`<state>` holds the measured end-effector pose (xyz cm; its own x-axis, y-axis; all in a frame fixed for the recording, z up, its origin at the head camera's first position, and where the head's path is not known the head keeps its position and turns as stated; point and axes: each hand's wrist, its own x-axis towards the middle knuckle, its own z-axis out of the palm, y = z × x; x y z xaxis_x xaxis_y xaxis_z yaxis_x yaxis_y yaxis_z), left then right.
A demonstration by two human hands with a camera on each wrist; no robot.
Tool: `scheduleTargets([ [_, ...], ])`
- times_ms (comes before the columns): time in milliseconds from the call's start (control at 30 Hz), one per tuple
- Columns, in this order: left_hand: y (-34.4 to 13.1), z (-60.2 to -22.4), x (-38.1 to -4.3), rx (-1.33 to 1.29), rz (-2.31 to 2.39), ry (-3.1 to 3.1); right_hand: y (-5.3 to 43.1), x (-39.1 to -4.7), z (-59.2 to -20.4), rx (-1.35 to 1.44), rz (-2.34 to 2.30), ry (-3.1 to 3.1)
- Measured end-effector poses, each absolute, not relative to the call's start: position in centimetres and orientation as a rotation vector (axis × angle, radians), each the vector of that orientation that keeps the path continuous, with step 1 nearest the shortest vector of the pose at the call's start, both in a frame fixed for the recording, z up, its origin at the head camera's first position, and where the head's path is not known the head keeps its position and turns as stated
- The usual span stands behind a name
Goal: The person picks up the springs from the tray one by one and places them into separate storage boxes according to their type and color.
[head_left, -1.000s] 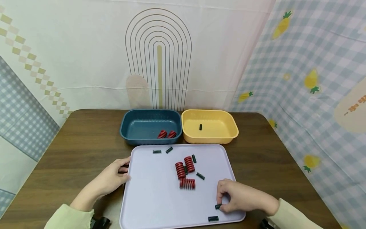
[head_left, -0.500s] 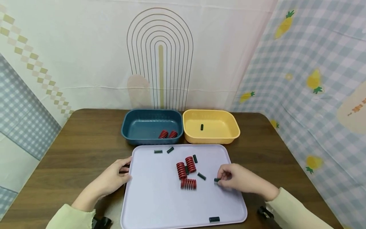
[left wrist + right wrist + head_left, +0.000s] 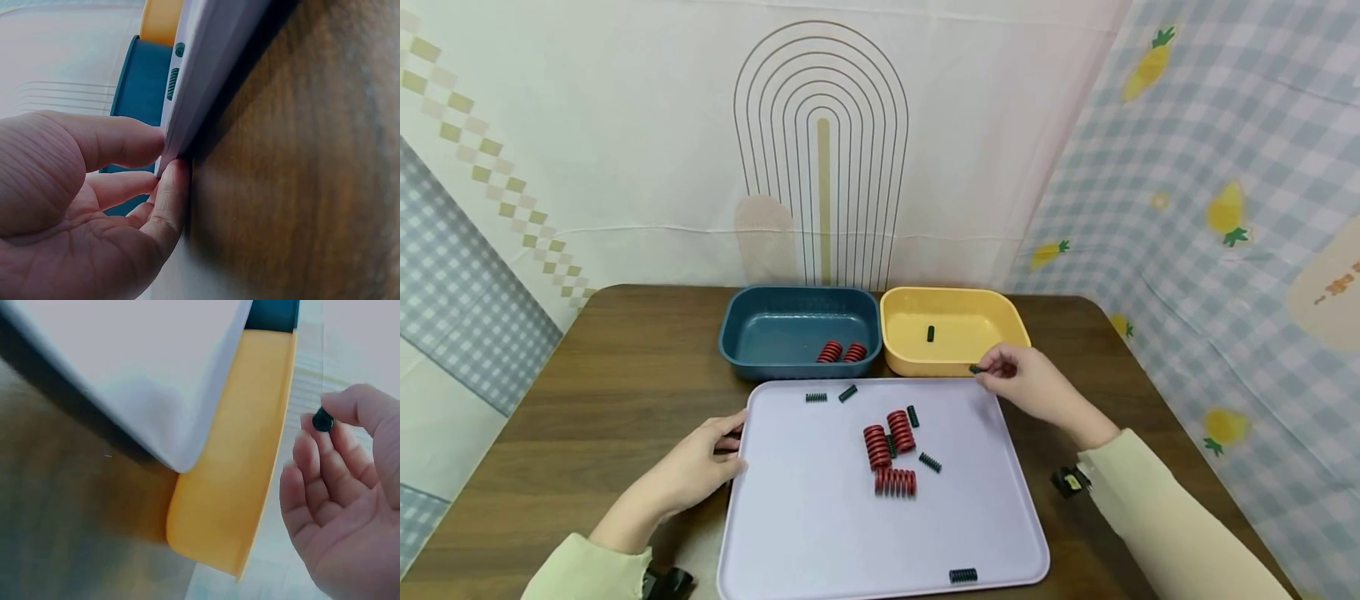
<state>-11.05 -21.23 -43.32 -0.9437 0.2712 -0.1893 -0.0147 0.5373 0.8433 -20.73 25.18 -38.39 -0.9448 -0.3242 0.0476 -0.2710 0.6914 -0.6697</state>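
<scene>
Between thumb and fingertips, my right hand pinches a small dark green spring, raised by the front right rim of the yellow tub. My left hand holds the left edge of the pale lilac tray, thumb and curled fingers at its rim. Three thick red springs lie mid-tray. Around them and along the back edge are several small dark green springs; another green spring lies near the front right. One green spring is inside the yellow tub.
A dark blue tub with two red springs inside stands left of the yellow tub, behind the tray. The brown wooden table carries everything. Patterned cloth hangs behind and along the sides.
My right hand has picked up the green spring from the tray's right side and carried it back to the yellow tub's front rim. My left hand has stayed at the tray's edge.
</scene>
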Motion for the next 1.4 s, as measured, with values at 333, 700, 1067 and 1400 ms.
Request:
scheduleTargets([
  [333,-21.1,-43.2,-11.1,0.235,1.354,2.489,24.0,-24.6,-39.3,-0.241,-1.06,2.97],
  [700,-21.2,-43.2,-11.1,0.262,1.336,2.503,22.3,-26.4,-41.1,-0.134,-1.022,3.047],
  [1067,-21.2,-43.3,-11.2,0.245,1.334,2.517,22.0,-26.5,-41.3,-0.076,-0.987,3.04],
  [1400,-21.1,-43.2,-11.1,0.232,1.336,2.516,21.9,-26.5,-41.1,-0.047,-0.987,3.018],
])
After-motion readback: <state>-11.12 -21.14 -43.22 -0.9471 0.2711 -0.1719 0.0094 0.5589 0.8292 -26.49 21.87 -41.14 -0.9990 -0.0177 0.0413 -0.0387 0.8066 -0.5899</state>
